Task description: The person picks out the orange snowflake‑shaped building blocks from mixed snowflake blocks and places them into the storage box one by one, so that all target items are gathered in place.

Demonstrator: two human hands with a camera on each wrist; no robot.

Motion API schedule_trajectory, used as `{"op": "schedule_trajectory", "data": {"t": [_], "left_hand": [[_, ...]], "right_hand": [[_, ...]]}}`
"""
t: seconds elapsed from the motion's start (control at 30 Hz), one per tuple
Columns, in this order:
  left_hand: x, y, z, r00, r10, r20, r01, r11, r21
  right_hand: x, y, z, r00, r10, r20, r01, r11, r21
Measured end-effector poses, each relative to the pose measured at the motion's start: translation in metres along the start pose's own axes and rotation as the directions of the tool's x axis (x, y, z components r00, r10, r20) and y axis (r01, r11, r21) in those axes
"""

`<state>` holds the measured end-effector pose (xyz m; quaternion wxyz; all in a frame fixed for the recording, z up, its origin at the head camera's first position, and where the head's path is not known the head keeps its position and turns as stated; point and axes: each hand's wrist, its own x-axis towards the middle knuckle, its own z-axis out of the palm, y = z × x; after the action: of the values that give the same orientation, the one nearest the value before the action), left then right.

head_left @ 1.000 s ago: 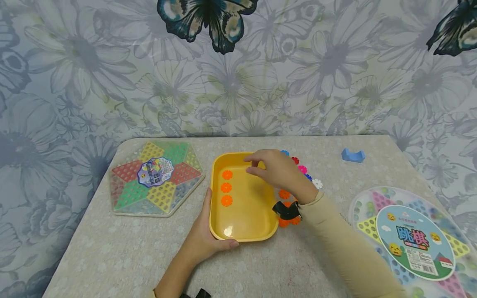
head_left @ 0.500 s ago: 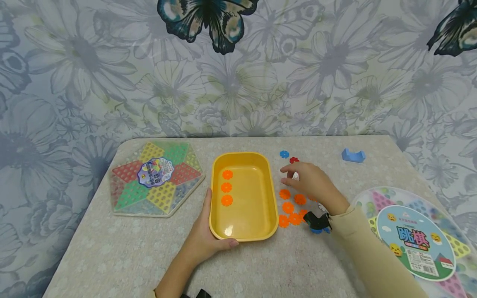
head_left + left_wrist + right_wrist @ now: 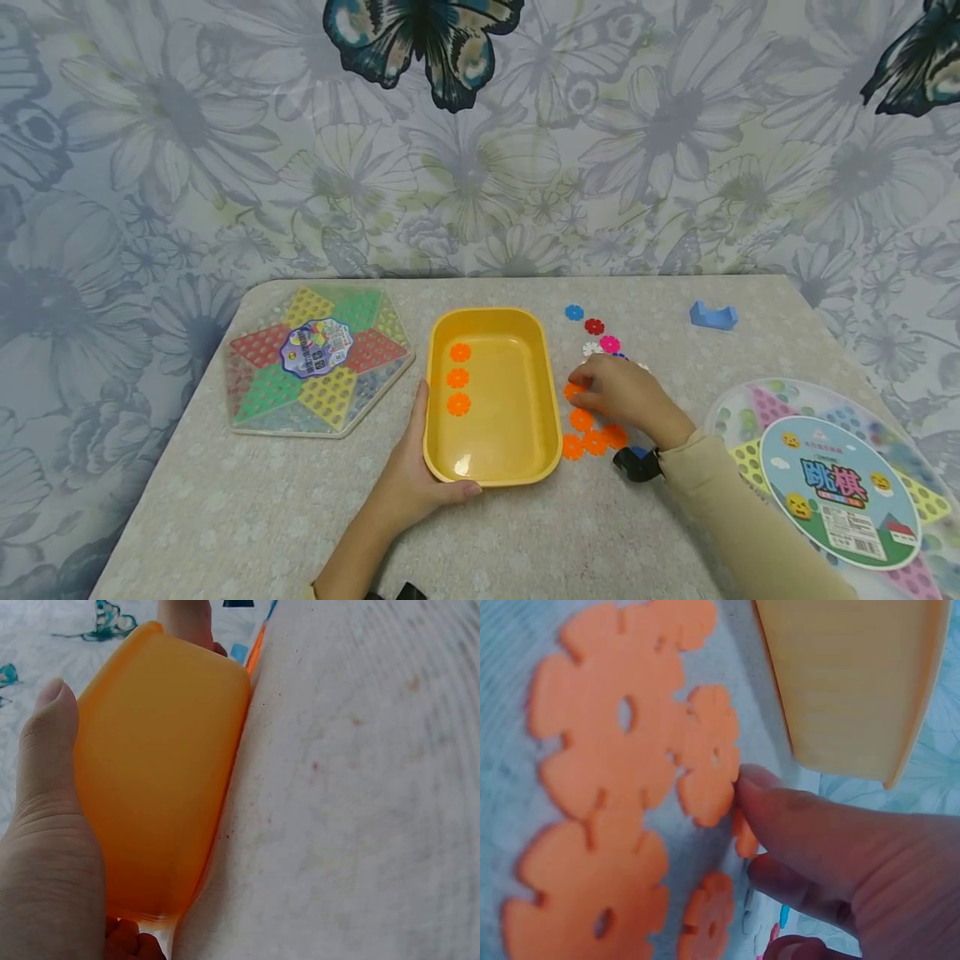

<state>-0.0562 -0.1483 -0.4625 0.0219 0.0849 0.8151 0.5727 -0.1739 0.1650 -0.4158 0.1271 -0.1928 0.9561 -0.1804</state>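
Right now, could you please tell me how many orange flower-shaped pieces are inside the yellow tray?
3, in a column along the left side of the yellow tray: a far piece, a middle piece and a near piece. None seems hidden there in the head view.

Wall (image 3: 487, 208) filling upper half of frame: pale grey-blue, large flowers (image 3: 176, 112) in grey outline, faint yellow-green tints near centre. Dark teal butterfly (image 3: 423, 46) top centre, cut by frame edge; second butterfly (image 3: 918, 62) upper right, also cut. Wall bluer, dimmer at far left. Table (image 3: 247, 508) below: mottled beige-grey top, straight back edge along wall, rounded corner at left. Soft, muted light.
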Motion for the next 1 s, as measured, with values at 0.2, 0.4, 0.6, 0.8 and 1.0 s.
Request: {"op": "schedule_trajectory", "data": {"t": [0.2,0.4,0.6,0.8,1.0], "left_hand": [[0.000,0.000,0.000,1.000,-0.006,0.005,0.006,1.000,0.002],[0.000,-0.002,0.001,1.000,-0.002,0.006,0.002,1.000,-0.004],[0.000,-0.002,0.000,1.000,0.003,0.009,-0.003,1.000,-0.012],[0.000,-0.002,-0.001,1.000,0.002,0.007,-0.002,1.000,-0.016],[-0.001,0.000,-0.001,1.000,0.000,0.005,0.000,1.000,-0.001]], "right_hand": [[-0.004,0.003,0.003,1.000,0.015,-0.022,-0.015,1.000,0.023],[-0.005,0.004,0.003,1.000,0.011,-0.013,-0.011,0.999,0.036],[-0.004,0.005,0.000,1.000,-0.003,0.004,0.003,1.000,0.018],[-0.005,0.006,-0.003,1.000,-0.020,0.003,0.020,1.000,-0.010],[-0.007,0.003,-0.011,0.998,-0.031,-0.064,0.028,0.999,-0.042]]}}
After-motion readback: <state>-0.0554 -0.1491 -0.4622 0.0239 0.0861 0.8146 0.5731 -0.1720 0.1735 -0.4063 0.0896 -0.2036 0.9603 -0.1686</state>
